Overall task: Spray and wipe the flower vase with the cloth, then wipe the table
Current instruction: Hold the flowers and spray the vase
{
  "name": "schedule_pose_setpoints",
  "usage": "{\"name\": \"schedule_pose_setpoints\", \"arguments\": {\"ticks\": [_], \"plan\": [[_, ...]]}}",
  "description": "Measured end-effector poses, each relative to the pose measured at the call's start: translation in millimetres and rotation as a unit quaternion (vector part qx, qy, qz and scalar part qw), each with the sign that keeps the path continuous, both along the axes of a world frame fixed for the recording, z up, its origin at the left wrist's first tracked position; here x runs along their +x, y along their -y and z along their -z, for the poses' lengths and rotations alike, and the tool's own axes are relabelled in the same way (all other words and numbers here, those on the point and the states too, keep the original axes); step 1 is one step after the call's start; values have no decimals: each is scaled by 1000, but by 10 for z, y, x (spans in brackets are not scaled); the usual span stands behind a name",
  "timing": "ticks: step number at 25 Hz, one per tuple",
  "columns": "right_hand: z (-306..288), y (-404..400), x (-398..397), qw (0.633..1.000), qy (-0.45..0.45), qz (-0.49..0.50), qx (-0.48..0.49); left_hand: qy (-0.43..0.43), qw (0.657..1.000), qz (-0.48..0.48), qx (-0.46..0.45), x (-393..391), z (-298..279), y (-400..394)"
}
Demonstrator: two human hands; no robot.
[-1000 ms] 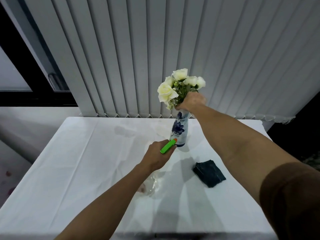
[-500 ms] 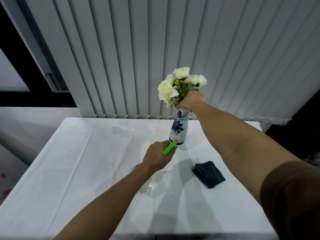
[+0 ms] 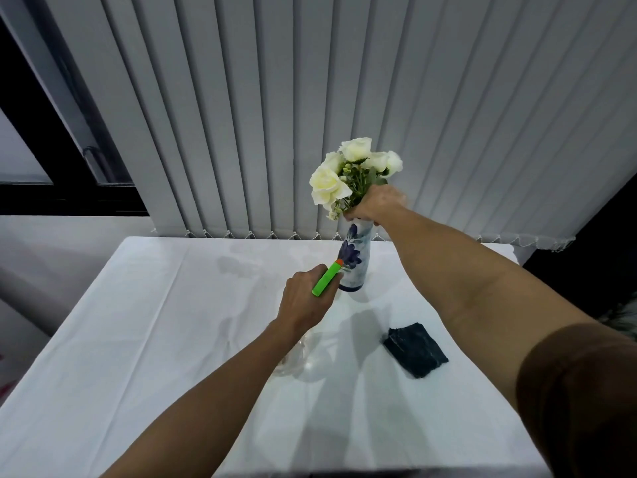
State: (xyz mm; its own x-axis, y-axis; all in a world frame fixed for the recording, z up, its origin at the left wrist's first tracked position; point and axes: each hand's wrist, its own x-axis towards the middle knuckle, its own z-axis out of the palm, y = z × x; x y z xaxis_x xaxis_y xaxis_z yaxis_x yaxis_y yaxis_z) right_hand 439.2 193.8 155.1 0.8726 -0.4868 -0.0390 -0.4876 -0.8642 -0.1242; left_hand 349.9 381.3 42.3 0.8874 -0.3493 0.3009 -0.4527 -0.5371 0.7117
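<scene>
On the white counter (image 3: 138, 339), left hand (image 3: 303, 301) has its fingers wrapped around the spray bottle (image 3: 327, 279), nozzle right by the vase (image 3: 353, 260), while right hand (image 3: 375, 207) grips its neck, cloth (image 3: 415, 350) nearby.

Upright blue-flowered vase (image 3: 353, 260); folded dark cloth (image 3: 415, 350) nearby

My right hand (image 3: 375, 205) reaches far forward, arm nearly straight, fingers curled closed in a grip. My left hand (image 3: 305, 300) is extended lower and nearer, fingers wrapped shut, wrist straight.
</scene>
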Motion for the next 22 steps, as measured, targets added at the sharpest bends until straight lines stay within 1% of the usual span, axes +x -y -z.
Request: {"name": "schedule_pose_setpoints", "arguments": {"ticks": [4, 7, 11, 14, 16, 19, 22], "plan": [[27, -6, 20, 1000, -2, -9, -4, 20, 1000, 9, -2, 14, 22, -29], [38, -19, 39, 1000, -7, -17, 0, 22, 1000, -3, -17, 66, 38, -48], [63, 23, 47, 998, -16, -60, -5, -13, 999, -11, -33, 123, 149, -203], [88, 14, 23, 995, -21, -93, -39, -4, 1000, 11, -16, 89, 201, -351], [112, 4, -4, 993, -27, -109, -39, 5, 1000, 7, -16, 78, 229, -438], [178, -1, -90, 990, -37, -130, -48, 15, 996, -19, -81, 79, 289, -549], [322, -14, -194, 987, -42, -143, -64, 4, 988, -54, -144, 74, 343, -631]]}}
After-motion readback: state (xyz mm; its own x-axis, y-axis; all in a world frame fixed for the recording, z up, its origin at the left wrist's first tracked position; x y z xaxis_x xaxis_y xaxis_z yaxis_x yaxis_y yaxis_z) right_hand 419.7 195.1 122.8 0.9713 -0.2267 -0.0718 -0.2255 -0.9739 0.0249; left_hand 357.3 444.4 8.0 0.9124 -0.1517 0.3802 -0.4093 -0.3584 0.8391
